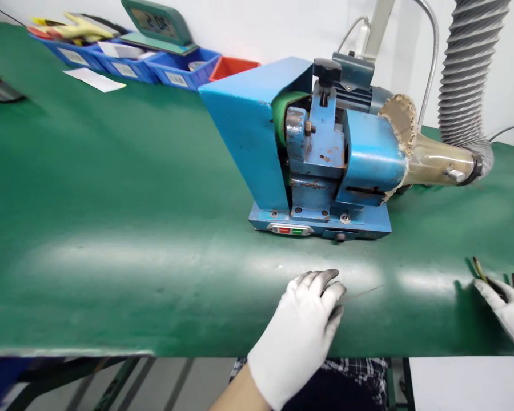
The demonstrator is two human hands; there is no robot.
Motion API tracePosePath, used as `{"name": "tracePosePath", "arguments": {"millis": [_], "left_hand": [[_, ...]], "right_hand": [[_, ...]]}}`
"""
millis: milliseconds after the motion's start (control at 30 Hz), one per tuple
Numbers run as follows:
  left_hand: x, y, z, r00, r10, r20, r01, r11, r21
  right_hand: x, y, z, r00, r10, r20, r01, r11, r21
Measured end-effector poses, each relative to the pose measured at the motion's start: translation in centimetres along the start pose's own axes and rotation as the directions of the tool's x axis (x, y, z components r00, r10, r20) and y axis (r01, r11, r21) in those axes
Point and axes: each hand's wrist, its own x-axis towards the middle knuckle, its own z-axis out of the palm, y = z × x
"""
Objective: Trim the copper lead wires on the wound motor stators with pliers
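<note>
Both my hands wear white gloves with grey fingertips. My left hand [302,331] rests on the green table [111,228] near its front edge, fingers curled together and pinching the end of a thin wire [364,293] that lies on the mat. My right hand [508,311] is at the far right edge of the view and grips a small tool with dark, yellowish handles [486,277]; only part of it shows. A blue benchtop machine [317,154] stands just beyond my left hand, with red and green buttons [290,230] on its base.
A grey ribbed extraction hose [466,74] joins the machine's right side through a clear funnel [441,162]. Blue parts bins [154,65], a red bin [233,65], a green digital clock [156,23] and a white paper [94,80] sit at the back left.
</note>
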Motion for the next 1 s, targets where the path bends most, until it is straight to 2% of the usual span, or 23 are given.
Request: {"name": "tracePosePath", "arguments": {"millis": [33,100,167,200,267,300,367,433,500,567,700,833,900,1000], "left_hand": [[0.2,0.1,0.0,1.000,-0.007,0.024,0.007,1.000,0.021],[0.4,0.2,0.1,0.998,-0.016,0.066,0.013,0.999,0.049],[0.5,0.2,0.1,0.995,-0.033,0.093,0.027,0.998,0.064],[0.5,0.2,0.1,0.994,-0.041,0.104,0.034,0.997,0.068],[0.6,0.2,0.2,0.992,-0.047,0.121,0.038,0.996,0.078],[0.7,0.1,0.2,0.991,-0.045,0.127,0.035,0.996,0.082],[0.8,0.0,0.3,0.991,-0.034,0.129,0.025,0.997,0.075],[0.9,-0.1,0.4,0.992,-0.024,0.123,0.018,0.999,0.050],[0.8,-0.2,0.5,0.993,-0.024,0.118,0.021,0.999,0.031],[0.8,-0.2,0.7,0.992,-0.045,0.116,0.042,0.999,0.023],[0.8,0.6,1.2,0.984,-0.099,0.147,0.104,0.994,-0.027],[1.2,1.7,1.7,0.981,-0.050,0.188,0.077,0.987,-0.141],[1.5,1.9,1.8,0.979,-0.033,0.200,0.062,0.988,-0.144],[1.8,2.0,1.7,0.976,-0.027,0.218,0.051,0.993,-0.106]], "right_hand": [[-0.5,-1.6,-0.1,0.997,0.052,0.057,-0.055,0.998,0.043],[-1.4,-5.0,-0.3,0.972,0.121,0.200,-0.170,0.954,0.246],[-1.8,-7.9,-0.3,0.960,0.086,0.266,-0.198,0.881,0.429],[-1.7,-8.9,-0.2,0.972,0.048,0.232,-0.149,0.885,0.442],[-1.0,-9.8,0.3,0.990,-0.079,0.114,0.042,0.953,0.299],[-0.3,-9.8,0.5,0.983,-0.175,0.059,0.161,0.969,0.186],[1.3,-9.0,0.9,0.923,-0.384,0.023,0.383,0.923,0.041],[2.8,-7.9,0.9,0.853,-0.517,0.066,0.515,0.856,0.048],[3.4,-7.1,0.7,0.833,-0.542,0.113,0.534,0.840,0.091],[2.7,-7.1,0.5,0.843,-0.512,0.165,0.499,0.859,0.115],[-1.5,-8.4,0.6,0.873,-0.445,0.199,0.435,0.895,0.096],[-4.1,-8.9,0.8,0.859,-0.469,0.203,0.464,0.883,0.076],[-3.7,-8.5,0.7,0.832,-0.524,0.185,0.527,0.849,0.037],[-1.7,-8.1,0.7,0.736,-0.668,0.110,0.675,0.738,-0.027]]}}
